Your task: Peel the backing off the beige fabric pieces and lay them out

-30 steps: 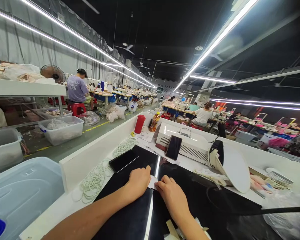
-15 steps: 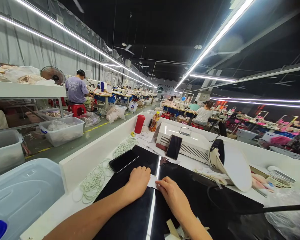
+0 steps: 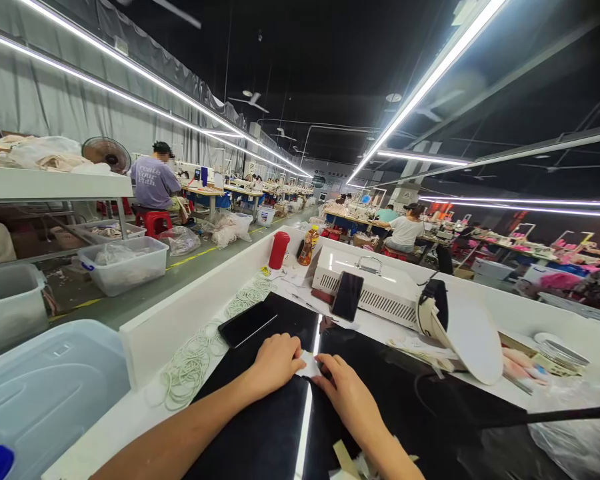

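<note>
A small white piece, paper or cloth, I cannot tell which (image 3: 309, 365), lies on the glossy black work surface (image 3: 250, 427) between my hands. My left hand (image 3: 275, 361) is closed, with its thumb and fingertips at the piece's left edge. From the right, my right hand (image 3: 347, 393) has its fingers bent and pinches the opposite edge between thumb and fingertips. Parts of the piece are hidden under the fingers. Just beyond my left hand rests a black phone (image 3: 247, 323). Pale scraps (image 3: 347, 460) lie by my right forearm.
Pale green elastic loops (image 3: 187, 367) line the left side. Further back are a red canister (image 3: 279, 251), a drink bottle (image 3: 308, 245), a leaning phone (image 3: 347, 296) and a white vented machine (image 3: 375, 280). A white visor (image 3: 473, 340) and plastic bag (image 3: 575, 427) sit right.
My right thumb and fingers have spread slightly around the white piece's edge, and the piece has shifted or turned a little. My left thumb now shows on it. Both forearms stay nearly in place.
</note>
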The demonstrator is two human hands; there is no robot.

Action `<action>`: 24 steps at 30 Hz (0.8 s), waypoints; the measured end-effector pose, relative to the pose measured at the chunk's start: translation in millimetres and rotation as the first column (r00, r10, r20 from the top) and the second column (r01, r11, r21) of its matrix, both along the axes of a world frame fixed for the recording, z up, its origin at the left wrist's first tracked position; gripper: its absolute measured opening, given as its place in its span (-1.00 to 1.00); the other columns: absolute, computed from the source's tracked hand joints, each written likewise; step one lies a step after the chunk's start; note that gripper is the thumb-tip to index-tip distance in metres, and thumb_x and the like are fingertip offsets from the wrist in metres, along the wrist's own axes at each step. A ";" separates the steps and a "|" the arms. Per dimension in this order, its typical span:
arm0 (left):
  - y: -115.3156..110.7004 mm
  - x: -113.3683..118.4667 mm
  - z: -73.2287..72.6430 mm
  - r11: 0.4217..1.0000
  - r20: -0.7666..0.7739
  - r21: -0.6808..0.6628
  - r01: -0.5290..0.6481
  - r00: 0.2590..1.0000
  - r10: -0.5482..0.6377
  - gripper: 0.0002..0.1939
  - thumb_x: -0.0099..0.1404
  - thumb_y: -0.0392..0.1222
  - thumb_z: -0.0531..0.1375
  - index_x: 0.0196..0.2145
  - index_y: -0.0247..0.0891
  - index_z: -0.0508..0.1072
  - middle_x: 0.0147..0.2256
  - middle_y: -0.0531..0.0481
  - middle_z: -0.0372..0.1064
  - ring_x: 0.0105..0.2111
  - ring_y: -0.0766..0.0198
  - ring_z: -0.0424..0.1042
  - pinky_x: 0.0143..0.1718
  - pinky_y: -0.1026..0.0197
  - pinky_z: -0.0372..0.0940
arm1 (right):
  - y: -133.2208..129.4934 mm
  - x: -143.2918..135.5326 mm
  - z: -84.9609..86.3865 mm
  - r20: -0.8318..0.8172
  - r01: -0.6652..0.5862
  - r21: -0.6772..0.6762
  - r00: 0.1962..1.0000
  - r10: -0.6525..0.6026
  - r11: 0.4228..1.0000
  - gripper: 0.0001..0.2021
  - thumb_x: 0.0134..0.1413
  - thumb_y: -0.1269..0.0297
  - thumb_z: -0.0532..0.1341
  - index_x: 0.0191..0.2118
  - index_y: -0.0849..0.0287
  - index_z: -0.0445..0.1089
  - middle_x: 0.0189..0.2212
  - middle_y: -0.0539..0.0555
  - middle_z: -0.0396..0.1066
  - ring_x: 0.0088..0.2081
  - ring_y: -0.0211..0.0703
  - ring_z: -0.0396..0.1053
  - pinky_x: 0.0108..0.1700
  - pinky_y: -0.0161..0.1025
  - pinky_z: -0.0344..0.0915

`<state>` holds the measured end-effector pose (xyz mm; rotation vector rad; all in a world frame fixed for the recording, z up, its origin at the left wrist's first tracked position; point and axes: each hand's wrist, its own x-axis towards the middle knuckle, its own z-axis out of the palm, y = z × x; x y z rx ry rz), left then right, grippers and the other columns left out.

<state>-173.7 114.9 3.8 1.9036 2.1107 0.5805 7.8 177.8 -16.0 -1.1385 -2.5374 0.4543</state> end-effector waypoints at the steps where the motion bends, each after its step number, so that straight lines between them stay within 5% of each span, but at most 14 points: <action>1: 0.4 -0.9 -0.7 1.000 0.028 0.004 0.001 1.000 -0.001 -0.76 0.42 -0.04 0.23 -0.18 -0.30 0.48 -0.16 -0.04 0.45 -0.13 0.15 0.45 -0.01 -0.03 0.35 | 1.3 0.5 -2.1 -0.014 0.011 -0.009 1.000 -0.011 1.000 -0.70 0.22 0.30 0.20 0.06 0.10 0.43 -0.14 0.10 0.46 -0.14 0.00 0.46 -0.12 -0.17 0.33; 5: 6.1 -9.0 -4.7 0.999 0.146 0.033 -0.006 0.989 0.001 -0.76 0.44 -0.03 0.21 -0.21 -0.29 0.46 -0.23 -0.01 0.44 -0.21 0.20 0.44 -0.09 0.04 0.36 | 6.5 1.5 -6.5 -0.053 0.028 -0.046 0.998 -0.031 0.999 -0.68 0.18 0.29 0.23 0.06 0.16 0.41 -0.09 0.14 0.44 -0.11 -0.02 0.46 -0.08 -0.17 0.33; 10: 15.0 -24.5 -7.1 0.991 0.281 0.098 -0.093 0.958 0.062 -0.73 0.47 -0.02 0.17 -0.16 -0.31 0.45 -0.27 0.01 0.42 -0.30 0.25 0.45 -0.18 0.10 0.40 | 11.3 -0.1 -8.0 -0.048 0.028 -0.110 0.998 -0.034 0.993 -0.94 0.20 0.31 0.26 -0.25 0.17 0.44 -0.35 -0.01 0.40 -0.29 -0.14 0.39 -0.19 -0.17 0.30; 14: 19.5 -32.9 -11.5 0.977 0.353 0.132 -0.170 0.929 0.114 -0.74 0.48 -0.02 0.17 -0.16 -0.31 0.45 -0.28 0.01 0.42 -0.31 0.25 0.45 -0.20 0.11 0.41 | 18.1 3.6 -8.5 -0.060 0.042 -0.150 0.997 -0.051 0.988 -0.81 0.22 0.26 0.27 -0.40 0.16 0.33 -0.43 -0.07 0.32 -0.36 -0.20 0.31 -0.26 -0.21 0.25; 19: 23.2 -38.9 -16.8 0.972 0.395 0.123 -0.199 0.909 0.136 -0.73 0.47 -0.03 0.17 -0.15 -0.32 0.46 -0.27 0.00 0.44 -0.30 0.25 0.47 -0.19 0.10 0.42 | 30.9 23.7 10.2 -0.142 -0.010 -0.218 0.990 -0.022 0.976 -0.80 0.12 0.31 0.16 -0.49 0.09 0.17 -0.56 -0.13 0.12 -0.45 -0.22 0.17 -0.34 -0.24 0.09; 24: 19.7 -27.7 -13.9 0.995 0.400 0.070 -0.076 0.916 0.042 -0.72 0.44 0.00 0.21 -0.19 -0.32 0.49 -0.27 0.00 0.47 -0.27 0.22 0.49 -0.14 0.06 0.42 | 30.0 29.0 30.6 -0.225 -0.134 -0.300 0.972 0.067 0.945 -0.80 0.10 0.12 0.13 -0.45 0.09 0.26 -0.56 -0.13 0.14 -0.47 -0.21 0.15 -0.38 -0.25 0.06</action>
